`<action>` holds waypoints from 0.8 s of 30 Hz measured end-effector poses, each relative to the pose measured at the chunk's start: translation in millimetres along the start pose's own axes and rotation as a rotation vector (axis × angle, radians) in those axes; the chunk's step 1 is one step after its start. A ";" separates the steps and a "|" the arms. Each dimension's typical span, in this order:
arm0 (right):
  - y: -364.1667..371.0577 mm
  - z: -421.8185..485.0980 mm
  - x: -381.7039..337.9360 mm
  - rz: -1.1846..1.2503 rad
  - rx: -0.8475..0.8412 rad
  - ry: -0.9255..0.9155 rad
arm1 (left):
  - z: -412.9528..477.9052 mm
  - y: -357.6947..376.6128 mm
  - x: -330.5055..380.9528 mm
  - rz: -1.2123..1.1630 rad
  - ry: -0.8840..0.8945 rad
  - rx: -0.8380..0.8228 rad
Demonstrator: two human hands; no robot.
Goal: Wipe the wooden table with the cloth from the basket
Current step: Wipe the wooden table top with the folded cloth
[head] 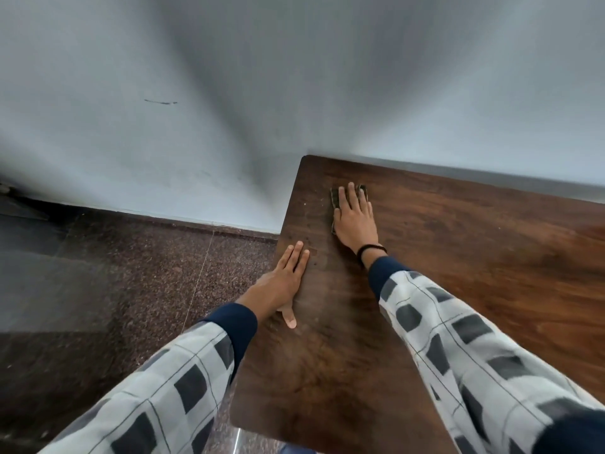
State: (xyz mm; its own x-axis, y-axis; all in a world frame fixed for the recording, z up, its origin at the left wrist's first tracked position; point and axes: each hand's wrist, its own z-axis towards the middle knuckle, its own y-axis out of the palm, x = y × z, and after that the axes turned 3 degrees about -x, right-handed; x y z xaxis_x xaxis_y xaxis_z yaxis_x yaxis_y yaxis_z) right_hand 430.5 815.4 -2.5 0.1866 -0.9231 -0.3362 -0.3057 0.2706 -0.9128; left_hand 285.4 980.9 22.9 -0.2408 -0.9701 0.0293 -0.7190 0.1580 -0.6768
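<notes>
Cleanup: pressed the cloth (334,198) flat under the straight-fingered right hand (355,219) near the eleven-o'clock corner of the desk (465,263), likely for even wiping pressure; rested the left hand (284,280) flat, holding nothing, at seven o'clock from it, seemingly as brace.

The single head-worn view looks steeply down and forward from close above the wooden table (458,290). The wall (229,77) fills twelve o'clock; speckled floor (114,273) lies toward nine.
</notes>
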 end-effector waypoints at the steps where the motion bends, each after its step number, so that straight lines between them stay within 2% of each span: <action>1: 8.3 -14.7 -0.8 0.006 0.012 0.010 | -0.9 0.7 0.1 -0.005 0.005 0.001; 4: 38.4 -99.7 -5.2 -0.008 0.052 -0.028 | -2.6 -0.6 -1.5 -0.074 0.030 0.013; 7: 64.5 -202.9 -17.4 -0.046 0.006 -0.108 | -5.5 -8.0 -8.0 -0.090 0.082 -0.015; 9: 69.5 -236.9 -16.4 -0.070 -0.031 -0.168 | -9.2 -12.2 -13.0 -0.107 0.106 -0.029; 12: 56.0 -204.6 -9.0 -0.084 -0.019 -0.226 | -12.2 -13.9 -14.7 -0.102 0.116 0.002; 15: 43.6 -162.3 -11.0 -0.056 -0.020 -0.156 | -14.2 -11.3 -12.5 -0.110 0.106 0.041; 17: 50.6 -174.2 -14.3 -0.057 0.003 -0.148 | -18.0 -9.2 -11.8 -0.103 0.100 0.073; 19: 65.3 -220.4 -16.1 -0.090 0.012 -0.241 | -23.0 -4.5 -12.2 -0.088 0.082 0.111; 22: 84.9 -301.0 -10.5 -0.145 -0.050 -0.482 | -28.6 2.9 -13.2 -0.089 0.072 0.150; 24: 82.4 -306.5 0.1 -0.189 -0.104 -0.596 | -31.8 6.2 -13.8 -0.092 0.082 0.152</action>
State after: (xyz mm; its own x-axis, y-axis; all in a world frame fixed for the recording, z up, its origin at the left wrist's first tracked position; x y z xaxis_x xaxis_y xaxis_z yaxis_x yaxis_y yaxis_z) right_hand 119.1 753.9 -6.7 0.7249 -0.6336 -0.2704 -0.3004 0.0625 -0.9518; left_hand 263.6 1001.1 41.7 -0.2356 -0.9599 0.1522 -0.6354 0.0336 -0.7714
